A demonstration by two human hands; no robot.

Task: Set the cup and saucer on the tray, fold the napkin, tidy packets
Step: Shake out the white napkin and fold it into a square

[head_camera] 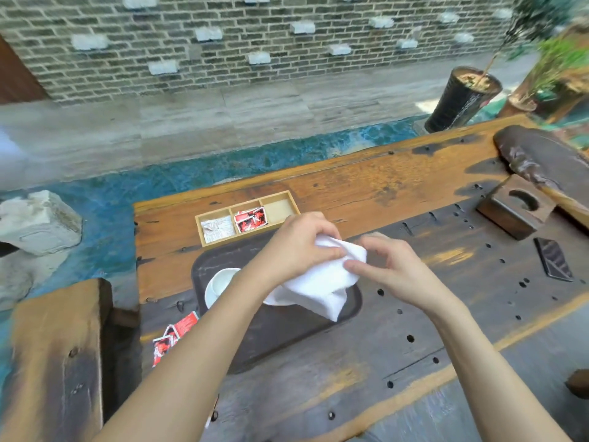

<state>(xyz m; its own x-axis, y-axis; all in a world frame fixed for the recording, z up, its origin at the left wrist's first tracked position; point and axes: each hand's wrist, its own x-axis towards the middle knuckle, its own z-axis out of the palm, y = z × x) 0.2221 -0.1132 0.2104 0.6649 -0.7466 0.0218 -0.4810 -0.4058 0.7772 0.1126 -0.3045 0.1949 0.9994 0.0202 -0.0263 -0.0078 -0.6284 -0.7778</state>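
A white cloth napkin (318,282) hangs in the air above the dark tray (287,330). My left hand (299,247) pinches its top edge. Just to the right, my right hand (385,266) grips the same bunched edge with its fingertips. The white cup on its saucer (220,282) stands on the tray's left part, half hidden by my left forearm. A wooden three-part box (248,215) lies behind the tray, with silver packets (217,229) in its left part, red packets (251,219) in the middle and nothing in the right. Loose red packets (173,333) lie left of the tray.
A dark wooden block with a hole (516,208) and a dark phone (553,258) lie to the right on the table. A wooden bench (57,355) stands at the left. Behind the table's far edge are blue water, a white rock (38,221) and a black plant pot (462,97).
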